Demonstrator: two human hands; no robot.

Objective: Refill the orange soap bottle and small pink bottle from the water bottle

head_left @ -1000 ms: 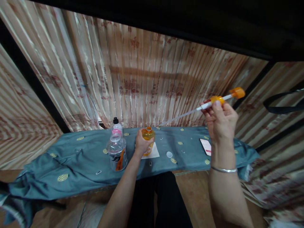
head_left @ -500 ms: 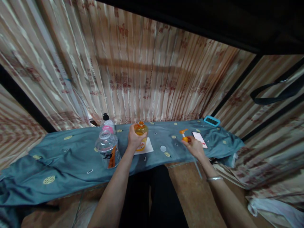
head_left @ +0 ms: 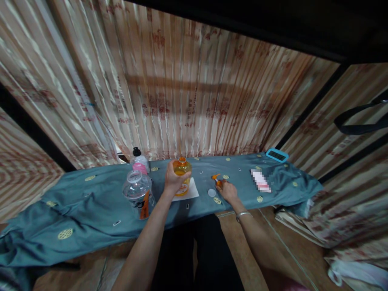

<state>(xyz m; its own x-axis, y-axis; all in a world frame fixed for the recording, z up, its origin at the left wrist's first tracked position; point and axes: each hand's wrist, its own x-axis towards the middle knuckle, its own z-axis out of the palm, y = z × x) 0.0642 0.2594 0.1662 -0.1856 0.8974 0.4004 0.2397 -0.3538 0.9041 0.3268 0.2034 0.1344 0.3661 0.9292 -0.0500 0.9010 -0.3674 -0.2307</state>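
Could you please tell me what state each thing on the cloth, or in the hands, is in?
Amber bottle: upright, open, partly filled, gripped by the left hand.
Orange pump: out of the bottle, in the right hand.
Large clear bottle: upright, uncapped.
Black-capped bottle: upright, capped.
White paper: lying flat.
Phone: lying flat, screen unreadable.
Cloth: draped, wrinkled.

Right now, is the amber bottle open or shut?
Open: the amber bottle shows a bare mouth, and the right hand holds the orange pump.
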